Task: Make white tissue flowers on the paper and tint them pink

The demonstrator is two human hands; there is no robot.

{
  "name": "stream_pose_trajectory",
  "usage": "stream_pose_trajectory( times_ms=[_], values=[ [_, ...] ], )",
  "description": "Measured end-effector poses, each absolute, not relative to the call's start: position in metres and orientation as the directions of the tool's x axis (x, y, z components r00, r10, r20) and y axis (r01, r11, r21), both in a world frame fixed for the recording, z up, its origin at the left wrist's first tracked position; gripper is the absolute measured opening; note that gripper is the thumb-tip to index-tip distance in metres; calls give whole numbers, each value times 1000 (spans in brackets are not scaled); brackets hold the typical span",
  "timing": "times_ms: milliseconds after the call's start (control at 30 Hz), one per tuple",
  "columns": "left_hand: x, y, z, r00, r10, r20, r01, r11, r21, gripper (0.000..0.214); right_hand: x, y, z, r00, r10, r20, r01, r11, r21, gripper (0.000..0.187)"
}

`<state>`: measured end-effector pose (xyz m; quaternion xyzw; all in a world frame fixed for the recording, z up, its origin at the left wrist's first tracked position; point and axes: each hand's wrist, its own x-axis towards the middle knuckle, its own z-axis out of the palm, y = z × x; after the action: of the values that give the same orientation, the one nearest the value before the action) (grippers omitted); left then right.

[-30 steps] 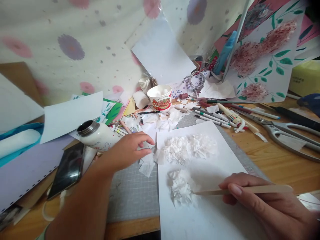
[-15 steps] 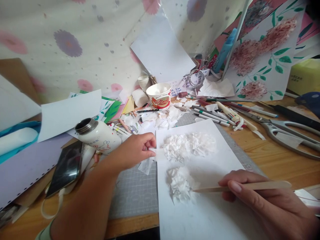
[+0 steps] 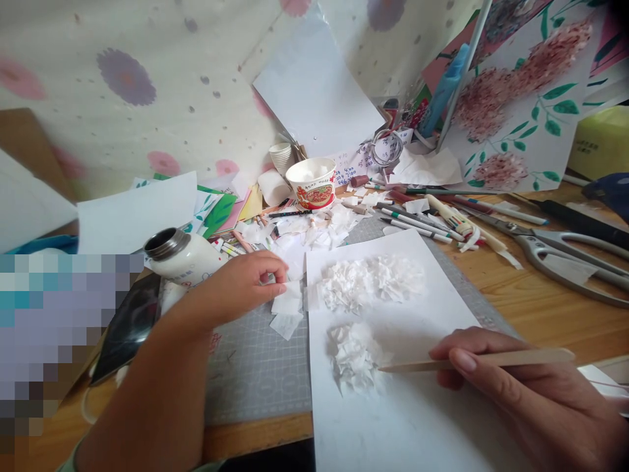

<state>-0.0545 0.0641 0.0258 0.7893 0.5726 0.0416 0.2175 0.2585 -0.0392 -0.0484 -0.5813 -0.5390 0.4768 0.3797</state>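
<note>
My left hand rests on the grey cutting mat with fingers curled in a pinch over small white paper squares; whether a square is between the fingertips I cannot make out. My right hand grips a flat wooden stick, its tip touching the lower cluster of crumpled white tissue on a white sheet. A wider tissue cluster sits above it on the same sheet.
A white bottle lies beside my left wrist, a dark phone under my forearm. Behind are a printed paper bowl, pens, scissors, paper scraps and a flower picture.
My left hand drew back a little to the left from the edge of the white sheet and now pinches over the loose paper squares. My right hand and stick stayed in place.
</note>
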Motion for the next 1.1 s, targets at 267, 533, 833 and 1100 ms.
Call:
stream_pose_trajectory(
  times_ms=[267, 533, 833, 1100],
  values=[
    [-20, 37, 23, 530, 840, -118, 637, -302, 710, 9, 260, -36, -41, -132, 991, -15, 277, 22, -961, 32],
    [12, 18, 11, 585, 754, -300, 632, -191, 751, 18, 255, -34, -34, -165, 986, 17, 220, 53, -974, 30],
    [27, 13, 2, 490, 805, -334, 737, -178, 652, 18, 261, -45, -37, 6, 975, 222, 155, 218, -963, 18],
    [34, 15, -1, 505, 817, -278, 761, -270, 590, 17, 251, -46, -18, -298, 856, 423, 336, 509, -793, 15]
  ],
)
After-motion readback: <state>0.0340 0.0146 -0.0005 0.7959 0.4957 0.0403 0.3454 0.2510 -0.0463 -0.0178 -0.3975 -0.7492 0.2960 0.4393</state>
